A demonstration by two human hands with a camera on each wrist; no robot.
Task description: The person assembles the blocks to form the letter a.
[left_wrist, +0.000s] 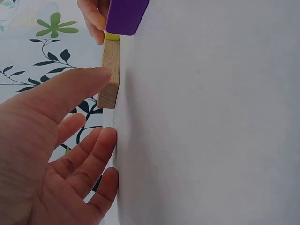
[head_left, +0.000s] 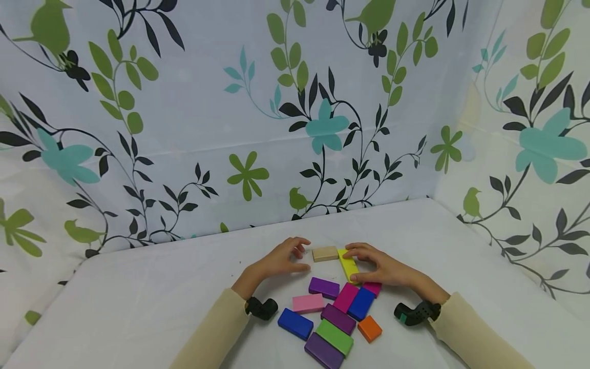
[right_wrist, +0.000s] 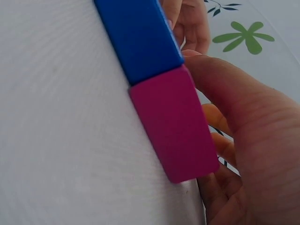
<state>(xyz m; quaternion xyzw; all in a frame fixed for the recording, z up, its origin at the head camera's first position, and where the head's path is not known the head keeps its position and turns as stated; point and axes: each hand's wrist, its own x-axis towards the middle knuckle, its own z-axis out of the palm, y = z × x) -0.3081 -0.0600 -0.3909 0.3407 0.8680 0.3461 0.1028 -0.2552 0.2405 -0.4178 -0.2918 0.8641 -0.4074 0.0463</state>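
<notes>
Around the yellow block (head_left: 349, 266), my right hand (head_left: 381, 265) has its thumb at the near end and its fingers at the far end. In the right wrist view, magenta and blue blocks hide the yellow one. A plain wooden block (head_left: 325, 254) lies flat, its right end by the yellow block's far end. My left hand (head_left: 279, 259) is just left of the wooden block, fingers loosely bent, with nothing in its grasp. In the left wrist view, the thumb overlaps the wooden block (left_wrist: 111, 61); whether it touches is hard to tell.
Nearer to me lie a purple block (head_left: 324, 288), a pink block (head_left: 308, 303), a blue block (head_left: 295, 324), a magenta block (head_left: 345, 297), a green block (head_left: 334, 336), an orange block (head_left: 370, 329) and several others. Patterned cloth (head_left: 193, 128) stands behind the white table (head_left: 147, 297).
</notes>
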